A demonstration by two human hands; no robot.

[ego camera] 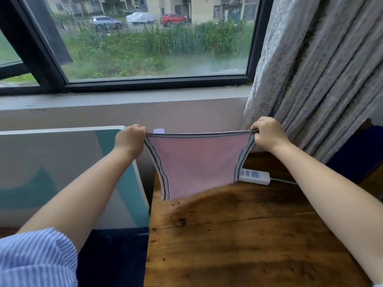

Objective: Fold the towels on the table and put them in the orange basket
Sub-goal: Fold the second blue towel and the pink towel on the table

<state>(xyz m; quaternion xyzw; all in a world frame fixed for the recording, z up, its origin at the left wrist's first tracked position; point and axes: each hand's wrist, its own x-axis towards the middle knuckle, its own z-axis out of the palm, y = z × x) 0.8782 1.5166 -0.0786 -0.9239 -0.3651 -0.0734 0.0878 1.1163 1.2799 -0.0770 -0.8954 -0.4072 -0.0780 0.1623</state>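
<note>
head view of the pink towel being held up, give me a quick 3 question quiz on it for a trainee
1. True or false: the pink towel lies flat on the wooden table.
2. Which holds the towel's top edge? A) the left hand only B) the right hand only C) both hands, one at each top corner
3. Fill in: the white object on the table behind the towel is a ____.

Key
1. False. The towel hangs in the air, stretched between the left hand and the right hand, its lower edge above the table.
2. C.
3. Power strip, partly hidden by the towel's striped edge.
</note>
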